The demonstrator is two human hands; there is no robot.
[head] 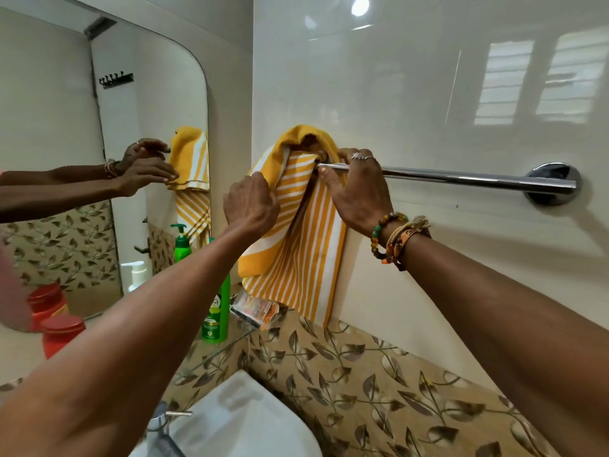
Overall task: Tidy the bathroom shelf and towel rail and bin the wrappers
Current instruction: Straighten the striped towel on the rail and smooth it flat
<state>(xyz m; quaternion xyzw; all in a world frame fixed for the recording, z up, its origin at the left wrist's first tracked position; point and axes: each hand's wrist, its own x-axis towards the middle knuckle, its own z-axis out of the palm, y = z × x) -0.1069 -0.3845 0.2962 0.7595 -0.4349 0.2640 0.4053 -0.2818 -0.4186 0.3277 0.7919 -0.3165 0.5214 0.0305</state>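
A yellow and white striped towel point(298, 258) hangs bunched at the left end of the chrome towel rail point(461, 178) on the white wall. My left hand point(252, 202) pinches the towel's left fold just below the rail. My right hand point(357, 189), with rings and beaded bracelets, grips the towel's edge against the rail, thumb under the bar. Below the towel, crumpled wrappers point(255, 310) lie on the glass shelf point(224, 352).
A green bottle point(218, 311) stands on the shelf beside the wrappers. A red jar point(61, 334) sits at the left under the mirror point(99, 159). The white basin point(244, 423) with its tap point(164, 417) is directly below. Leaf-patterned tiles cover the lower wall.
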